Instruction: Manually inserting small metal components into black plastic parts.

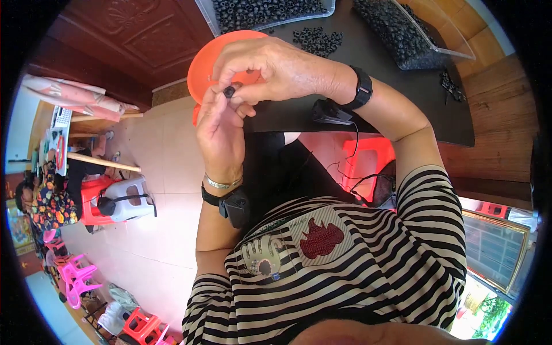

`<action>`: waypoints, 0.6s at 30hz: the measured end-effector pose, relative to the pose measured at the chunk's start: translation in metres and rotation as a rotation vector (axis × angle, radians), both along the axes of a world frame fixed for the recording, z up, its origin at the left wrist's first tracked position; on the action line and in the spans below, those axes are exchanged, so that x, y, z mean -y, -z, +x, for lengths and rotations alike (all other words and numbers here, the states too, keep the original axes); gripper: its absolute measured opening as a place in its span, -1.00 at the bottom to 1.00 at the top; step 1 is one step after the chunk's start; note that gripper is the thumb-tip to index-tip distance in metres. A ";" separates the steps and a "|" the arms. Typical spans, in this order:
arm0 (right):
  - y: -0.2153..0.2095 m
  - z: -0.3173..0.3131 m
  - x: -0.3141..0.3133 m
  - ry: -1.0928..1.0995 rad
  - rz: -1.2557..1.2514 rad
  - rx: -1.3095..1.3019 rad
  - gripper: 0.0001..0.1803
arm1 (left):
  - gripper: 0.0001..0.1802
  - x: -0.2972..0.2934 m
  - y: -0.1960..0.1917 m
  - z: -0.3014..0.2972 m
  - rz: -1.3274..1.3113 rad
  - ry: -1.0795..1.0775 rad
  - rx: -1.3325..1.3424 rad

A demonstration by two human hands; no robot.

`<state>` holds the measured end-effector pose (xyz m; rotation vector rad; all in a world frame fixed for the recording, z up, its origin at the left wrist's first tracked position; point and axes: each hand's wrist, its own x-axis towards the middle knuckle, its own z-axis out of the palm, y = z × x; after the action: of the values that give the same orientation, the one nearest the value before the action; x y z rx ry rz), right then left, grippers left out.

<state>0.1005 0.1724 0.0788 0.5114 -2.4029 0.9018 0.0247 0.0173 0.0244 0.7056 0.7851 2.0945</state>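
A small black ring-like part with a hole in its middle is pinched between the fingertips of both hands. My left hand comes up from below, its thumb and fingers closed on the part. From the right reaches my right hand, bent over the part with thumb and forefinger against it. Both hands are above the near edge of a round orange dish, which they partly cover. A few small dark pieces seem to lie in the dish, mostly hidden by my right hand.
On the black table, loose black parts form a pile. Behind them stands a clear bin full of similar parts, with another clear bin at right. Left, another person sits near a red stool.
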 end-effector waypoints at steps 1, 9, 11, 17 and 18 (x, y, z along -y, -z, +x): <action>0.000 -0.001 0.000 0.000 -0.001 0.000 -0.78 | -0.71 0.000 0.001 0.000 -0.001 0.000 0.000; 0.000 0.001 0.001 -0.005 -0.037 0.049 -0.79 | -0.69 0.000 0.001 -0.001 -0.003 0.031 -0.014; 0.003 -0.001 0.001 -0.011 -0.013 0.000 -0.79 | -0.70 0.001 0.001 -0.001 -0.012 0.034 -0.017; -0.001 -0.004 -0.010 0.004 0.011 -0.061 -0.81 | -0.74 0.008 0.005 -0.009 -0.022 0.008 -0.044; -0.003 -0.007 -0.017 0.024 0.022 -0.094 -0.81 | -0.75 0.011 0.006 -0.011 -0.011 -0.001 -0.027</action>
<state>0.0937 0.1896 0.0818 0.5209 -2.3310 0.8242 0.0135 0.0061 0.0182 0.7288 0.8109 2.0843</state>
